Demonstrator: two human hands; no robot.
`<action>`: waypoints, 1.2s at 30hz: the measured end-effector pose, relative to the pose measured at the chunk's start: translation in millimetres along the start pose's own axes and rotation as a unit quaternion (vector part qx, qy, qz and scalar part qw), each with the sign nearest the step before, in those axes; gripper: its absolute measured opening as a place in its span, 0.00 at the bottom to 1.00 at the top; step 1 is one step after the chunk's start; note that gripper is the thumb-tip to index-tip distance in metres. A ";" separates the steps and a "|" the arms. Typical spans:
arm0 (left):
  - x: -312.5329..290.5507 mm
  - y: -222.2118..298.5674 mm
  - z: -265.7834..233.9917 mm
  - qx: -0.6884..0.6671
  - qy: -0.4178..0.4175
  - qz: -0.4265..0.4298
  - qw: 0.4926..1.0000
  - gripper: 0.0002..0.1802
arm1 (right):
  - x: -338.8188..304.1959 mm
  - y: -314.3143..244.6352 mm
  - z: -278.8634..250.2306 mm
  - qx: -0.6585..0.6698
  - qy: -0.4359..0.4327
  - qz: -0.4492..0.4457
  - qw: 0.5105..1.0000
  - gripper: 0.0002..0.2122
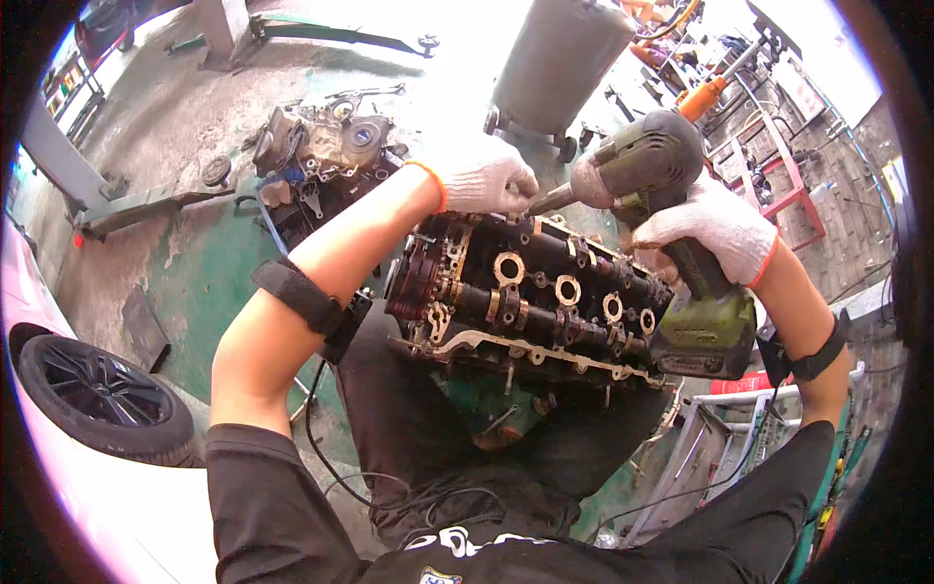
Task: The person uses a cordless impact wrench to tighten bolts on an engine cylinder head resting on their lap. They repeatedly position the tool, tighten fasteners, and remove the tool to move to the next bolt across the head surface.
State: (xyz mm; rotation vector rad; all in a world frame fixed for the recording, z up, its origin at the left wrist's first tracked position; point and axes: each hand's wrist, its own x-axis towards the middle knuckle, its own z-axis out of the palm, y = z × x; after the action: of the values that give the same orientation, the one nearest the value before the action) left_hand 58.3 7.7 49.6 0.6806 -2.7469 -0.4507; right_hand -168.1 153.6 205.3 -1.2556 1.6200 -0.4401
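A dark, oily cylinder head (537, 310) with camshafts and bare metal rings along its top lies across in front of me, above my lap. My right hand (718, 226), in a white knit glove, is wrapped round the grip of a green and black cordless impact wrench (650, 161). The wrench points left, its slim socket end (553, 200) at the far edge of the cylinder head. Close by that tip is my gloved left hand (494, 177), fingers curled together. Whatever those fingers may hold is hidden.
Greasy engine parts (336, 146) are piled at the far left. A grey wheeled drum (564, 63) stands beyond the cylinder head. To the left is a pink car's wheel (102, 394); at the lower right, a metal rack with tools (720, 438). A red frame (783, 170) stands far right.
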 end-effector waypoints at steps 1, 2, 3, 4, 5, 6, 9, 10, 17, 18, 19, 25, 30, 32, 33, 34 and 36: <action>0.1 1.9 -2.4 0.006 -0.026 -0.008 1.000 0.22 | -1.7 2.7 -0.2 0.008 0.000 -0.002 1.000 0.13; 0.2 3.5 -4.8 0.006 -0.031 0.001 0.999 0.27 | -3.9 5.7 -0.2 0.016 -0.001 -0.004 1.000 0.13; 0.9 5.5 -6.3 0.006 -0.039 -0.009 0.999 0.29 | -7.1 8.7 0.0 0.023 0.008 -0.012 1.000 0.13; 1.7 7.3 -6.9 0.005 -0.048 -0.023 0.999 0.30 | -11.7 12.3 0.3 0.029 0.017 -0.021 0.999 0.13; 2.9 8.9 -6.4 0.005 -0.057 -0.036 0.998 0.32 | -17.1 16.3 1.1 0.036 0.026 -0.029 0.999 0.13; 5.4 9.5 -6.0 -0.005 -0.068 -0.043 0.997 0.36 | -22.0 21.7 3.7 0.073 0.035 -0.054 0.995 0.14; 11.2 10.2 -2.2 0.073 -0.079 0.010 0.994 0.27 | -38.0 38.2 6.2 0.093 0.048 -0.107 0.989 0.23; 11.2 10.1 -1.0 0.099 -0.073 0.010 0.992 0.25 | -44.1 48.1 10.8 0.110 0.071 -0.131 0.983 0.25; 5.8 30.8 2.7 0.185 -0.010 0.108 0.977 0.14 | -75.0 167.0 74.9 0.218 0.052 -0.400 0.888 0.34; 4.7 37.8 2.5 0.219 -0.020 0.119 0.968 0.10 | -83.6 186.1 91.4 0.278 0.062 -0.378 0.881 0.32; 5.6 44.4 2.6 0.245 -0.059 0.077 0.965 0.08 | -94.7 204.2 106.5 0.338 0.043 -0.323 0.883 0.34; 16.2 54.7 10.6 0.278 -0.100 0.005 0.955 0.16 | -132.2 277.3 171.2 0.584 -0.036 -0.167 0.794 0.40; 22.7 59.9 14.6 0.265 -0.086 -0.053 0.959 0.26 | -123.4 315.5 172.5 0.554 -0.114 -0.088 0.820 0.30; 26.7 69.8 6.1 0.257 -0.071 -0.079 0.960 0.27 | -121.0 326.3 167.5 0.581 -0.104 -0.041 0.806 0.27; 28.7 75.4 -0.2 0.254 -0.079 -0.107 0.958 0.27 | -120.5 330.0 166.8 0.628 -0.081 -0.032 0.773 0.24; 31.1 80.5 -7.2 0.223 -0.055 -0.117 0.966 0.29 | -117.9 335.2 162.6 0.606 -0.108 -0.033 0.787 0.22; 34.4 88.2 -20.7 0.130 -0.044 -0.201 0.970 0.30 | -115.8 343.5 160.7 0.626 -0.102 -0.029 0.772 0.15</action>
State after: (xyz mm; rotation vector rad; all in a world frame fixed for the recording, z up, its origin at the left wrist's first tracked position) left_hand 0.4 60.2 106.8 1.3243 -2.7745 -0.2035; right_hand -211.0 435.0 -70.8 -0.2726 0.7302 -1.1287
